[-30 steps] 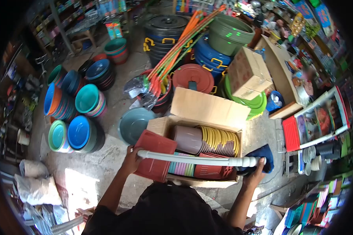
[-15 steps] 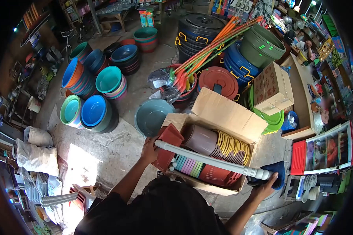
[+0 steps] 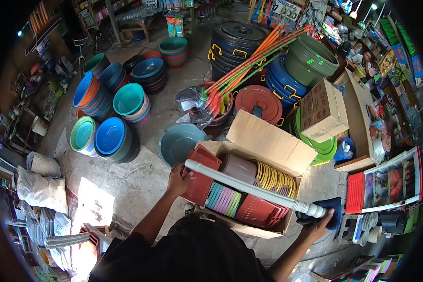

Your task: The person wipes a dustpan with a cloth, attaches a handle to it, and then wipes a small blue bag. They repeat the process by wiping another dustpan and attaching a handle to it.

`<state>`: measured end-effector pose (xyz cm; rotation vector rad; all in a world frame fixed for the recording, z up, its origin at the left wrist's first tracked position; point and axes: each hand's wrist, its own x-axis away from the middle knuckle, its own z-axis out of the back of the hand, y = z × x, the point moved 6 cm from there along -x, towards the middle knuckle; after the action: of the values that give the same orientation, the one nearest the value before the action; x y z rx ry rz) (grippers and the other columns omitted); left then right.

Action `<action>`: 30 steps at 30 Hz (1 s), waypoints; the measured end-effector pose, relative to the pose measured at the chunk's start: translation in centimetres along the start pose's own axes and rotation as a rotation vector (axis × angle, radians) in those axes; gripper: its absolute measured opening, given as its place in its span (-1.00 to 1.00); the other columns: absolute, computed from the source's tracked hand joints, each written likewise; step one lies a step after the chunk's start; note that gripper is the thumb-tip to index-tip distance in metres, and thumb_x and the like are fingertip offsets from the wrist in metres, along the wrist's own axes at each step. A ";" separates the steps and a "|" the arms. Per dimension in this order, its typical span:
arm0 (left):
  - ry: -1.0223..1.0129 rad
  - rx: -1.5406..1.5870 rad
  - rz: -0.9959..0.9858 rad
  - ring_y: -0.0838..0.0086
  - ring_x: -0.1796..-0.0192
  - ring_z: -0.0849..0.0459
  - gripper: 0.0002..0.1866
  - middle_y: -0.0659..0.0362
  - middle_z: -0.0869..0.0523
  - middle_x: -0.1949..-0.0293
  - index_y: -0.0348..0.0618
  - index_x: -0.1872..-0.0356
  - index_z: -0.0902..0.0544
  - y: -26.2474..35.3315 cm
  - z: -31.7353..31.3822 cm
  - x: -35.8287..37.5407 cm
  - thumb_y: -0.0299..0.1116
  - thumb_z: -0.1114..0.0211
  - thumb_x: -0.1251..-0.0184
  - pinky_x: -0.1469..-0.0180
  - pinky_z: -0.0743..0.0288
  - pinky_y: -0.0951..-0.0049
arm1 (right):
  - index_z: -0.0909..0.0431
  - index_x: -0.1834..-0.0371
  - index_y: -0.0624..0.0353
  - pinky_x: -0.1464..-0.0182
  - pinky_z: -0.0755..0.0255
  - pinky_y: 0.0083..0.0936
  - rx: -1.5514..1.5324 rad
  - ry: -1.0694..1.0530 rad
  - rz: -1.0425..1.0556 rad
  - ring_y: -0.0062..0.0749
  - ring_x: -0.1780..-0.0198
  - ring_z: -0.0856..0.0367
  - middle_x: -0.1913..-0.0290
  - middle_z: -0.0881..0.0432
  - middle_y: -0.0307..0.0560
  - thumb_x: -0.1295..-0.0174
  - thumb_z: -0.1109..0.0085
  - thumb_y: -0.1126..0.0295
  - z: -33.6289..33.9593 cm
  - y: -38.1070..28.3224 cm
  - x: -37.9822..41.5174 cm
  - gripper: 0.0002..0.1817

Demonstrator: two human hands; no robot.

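Note:
A long pale grey pole (image 3: 239,186) slants above an open cardboard box (image 3: 272,145), its stepped, knobbed end at the right. My left hand (image 3: 176,182) is closed on the edge of a red-brown plastic tray (image 3: 202,171), just below the pole's left end. At the knobbed end, my right hand (image 3: 318,226) grips a dark blue cloth (image 3: 333,209) against the pole. Inside the box lie brown pots (image 3: 239,167), a row of yellow-rimmed pots (image 3: 272,176), pastel-coloured slatted pieces (image 3: 223,198) and a red-brown slotted piece (image 3: 258,211).
A grey basin (image 3: 181,143) stands beyond the box, with stacked coloured tubs (image 3: 110,136) to its left. Lidded bins (image 3: 258,103) and orange and green poles (image 3: 249,66) are behind. On the right are a closed carton (image 3: 322,110) and a red-and-white drawer unit (image 3: 385,181).
The pole's left end has risen slightly in view, and my left hand sits a little lower against the tray. My right hand and the cloth have barely moved.

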<state>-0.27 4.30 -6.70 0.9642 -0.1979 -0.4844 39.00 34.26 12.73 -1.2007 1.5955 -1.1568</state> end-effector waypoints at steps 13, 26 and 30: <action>0.078 0.046 0.033 0.08 -0.09 -0.59 -0.45 -0.09 -0.55 -0.10 -0.22 -0.22 -0.48 0.3 1.2 0.3 -0.44 -0.35 -0.15 -0.14 -0.49 0.24 | -0.46 0.04 0.29 0.24 -0.47 -0.49 0.082 -0.115 0.111 -0.48 0.28 -0.50 0.22 -0.55 -0.17 -0.37 -0.19 0.10 -0.4 -0.5 -0.2 -0.58; 0.050 -0.064 -0.048 0.00 -0.12 -0.55 -0.45 -0.07 -0.54 -0.08 -0.13 -0.22 -0.52 4.3 2.0 0.2 -0.49 -0.33 -0.11 -0.19 -0.45 0.20 | -0.47 0.01 0.25 0.20 -0.56 -0.43 0.071 0.048 0.298 -0.41 0.24 -0.57 0.14 -0.57 -0.13 -0.31 -0.26 0.12 0.3 -4.4 1.1 -0.57; 0.075 -0.072 -0.061 0.01 -0.11 -0.56 -0.48 -0.06 -0.54 -0.05 -0.11 -0.17 -0.55 4.7 1.7 0.2 -0.50 -0.33 -0.08 -0.18 -0.46 0.20 | -0.48 -0.02 0.32 0.19 -0.62 -0.40 -0.026 0.050 0.238 -0.36 0.25 -0.62 0.12 -0.60 -0.06 -0.28 -0.28 0.13 0.9 -4.4 0.8 -0.53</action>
<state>0.75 5.18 -1.85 0.9186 -0.0832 -0.5076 40.69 32.76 16.71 -0.9731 1.7432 -1.0222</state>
